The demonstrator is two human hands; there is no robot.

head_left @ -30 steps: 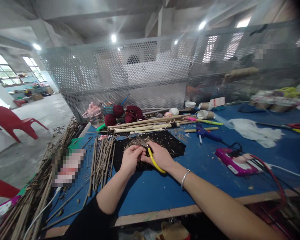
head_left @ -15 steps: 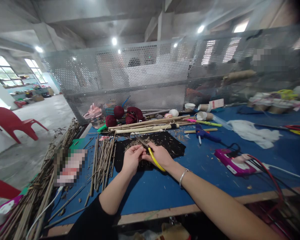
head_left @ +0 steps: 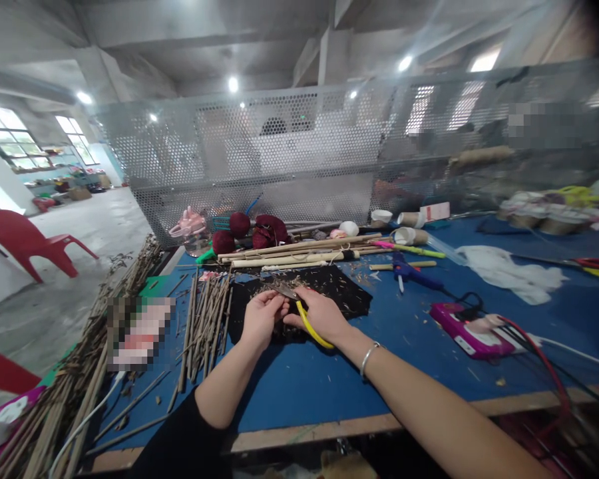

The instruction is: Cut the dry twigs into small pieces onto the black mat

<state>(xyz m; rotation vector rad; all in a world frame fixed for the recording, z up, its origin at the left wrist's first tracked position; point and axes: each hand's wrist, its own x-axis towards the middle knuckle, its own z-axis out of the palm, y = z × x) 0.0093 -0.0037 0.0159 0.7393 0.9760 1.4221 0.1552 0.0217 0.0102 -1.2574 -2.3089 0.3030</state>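
Gripping yellow-handled scissors (head_left: 308, 326) in the right hand (head_left: 325, 314), slanting lengthwise, pointing tip-first away and leftward; pinching narrowly with the left hand (head_left: 259, 319), cannot tell on what.

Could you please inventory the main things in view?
scissors: one, yellow-handled, right hand
cloth: one, black, under both hands
clippings: many, brown, on cloth
cut sticks: many, brown, left of cloth
stem heap: one, brown, table's left
poles: several, tan, behind cloth
bundles: three, maroon, behind poles
glue gun: one, blue, right of cloth
power strip: one, purple, table's right
chairs: two, red, floor at left
screen: one, grey, along table's back
table: one, blue, centre
left hand: one, bare, above cloth
right hand: one, bare, above cloth
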